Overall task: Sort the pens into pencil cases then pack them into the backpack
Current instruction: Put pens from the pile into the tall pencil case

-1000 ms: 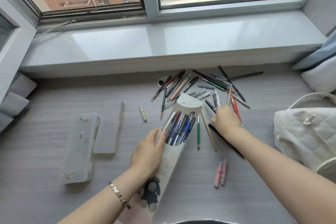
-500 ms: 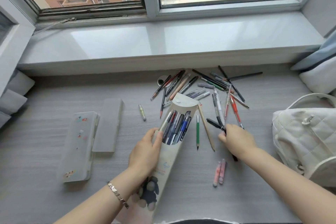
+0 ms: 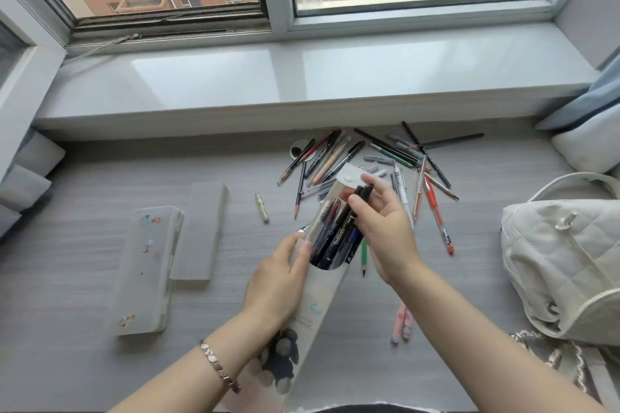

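Left hand (image 3: 275, 282) is gripping the pen-filled pencil case (image 3: 321, 307). Right hand (image 3: 385, 231) is pinching a black pen (image 3: 345, 223) at its twelve-o'clock end.

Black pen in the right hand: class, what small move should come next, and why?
Probably slide the black pen down into the pencil case and let go. The right hand pinches it near its top, its lower end points into the case's open mouth among the pens there, and the left hand grips the case. Loose pens lie beyond, unsorted.
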`<action>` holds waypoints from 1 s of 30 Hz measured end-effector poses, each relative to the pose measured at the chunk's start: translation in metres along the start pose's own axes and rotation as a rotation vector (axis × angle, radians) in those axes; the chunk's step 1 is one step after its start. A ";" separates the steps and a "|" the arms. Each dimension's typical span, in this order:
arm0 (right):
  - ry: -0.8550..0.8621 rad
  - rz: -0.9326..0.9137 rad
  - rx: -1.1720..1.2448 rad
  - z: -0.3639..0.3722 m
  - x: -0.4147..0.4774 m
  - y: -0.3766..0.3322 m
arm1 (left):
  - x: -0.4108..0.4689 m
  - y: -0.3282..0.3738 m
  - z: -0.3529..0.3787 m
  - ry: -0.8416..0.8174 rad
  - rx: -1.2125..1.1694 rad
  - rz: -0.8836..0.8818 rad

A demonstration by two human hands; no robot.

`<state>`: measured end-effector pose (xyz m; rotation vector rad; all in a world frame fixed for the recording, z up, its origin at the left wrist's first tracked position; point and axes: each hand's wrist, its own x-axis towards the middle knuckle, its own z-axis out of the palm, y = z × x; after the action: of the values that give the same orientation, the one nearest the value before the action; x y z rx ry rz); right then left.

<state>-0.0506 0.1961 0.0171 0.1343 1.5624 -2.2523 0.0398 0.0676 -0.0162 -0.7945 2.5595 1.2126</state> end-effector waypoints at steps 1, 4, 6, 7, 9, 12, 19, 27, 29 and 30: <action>0.017 -0.030 0.001 -0.003 0.002 -0.002 | 0.000 -0.002 0.000 -0.004 0.000 0.002; 0.012 -0.216 -0.395 -0.011 0.006 0.000 | -0.003 0.000 0.000 -0.012 -0.019 0.012; -0.038 -0.362 -0.744 -0.016 0.006 0.006 | -0.005 0.004 0.000 -0.004 -0.026 0.022; -0.073 -0.430 -0.859 -0.019 0.006 0.008 | -0.006 0.006 0.000 -0.001 -0.029 0.028; -0.172 -0.535 -1.003 -0.024 0.005 0.007 | -0.008 0.011 -0.001 -0.001 -0.026 0.043; -0.221 -0.558 -1.172 -0.030 0.003 0.011 | -0.009 0.013 -0.001 -0.002 -0.005 0.059; -0.200 -0.360 -1.266 -0.019 -0.001 0.010 | -0.009 0.024 0.001 -0.012 0.072 0.050; 0.031 -0.553 -1.092 -0.052 0.024 -0.002 | 0.008 0.022 -0.002 -0.016 0.055 -0.025; 0.224 -0.449 -1.160 -0.075 0.043 -0.006 | 0.017 0.023 -0.005 -0.002 0.049 -0.037; 0.298 -0.292 -1.235 -0.089 0.054 -0.006 | 0.020 0.024 -0.005 0.003 0.047 -0.034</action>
<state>-0.1153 0.2648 -0.0268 -0.1244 2.9579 -1.0662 0.0103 0.0682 -0.0053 -0.8274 2.5558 1.1379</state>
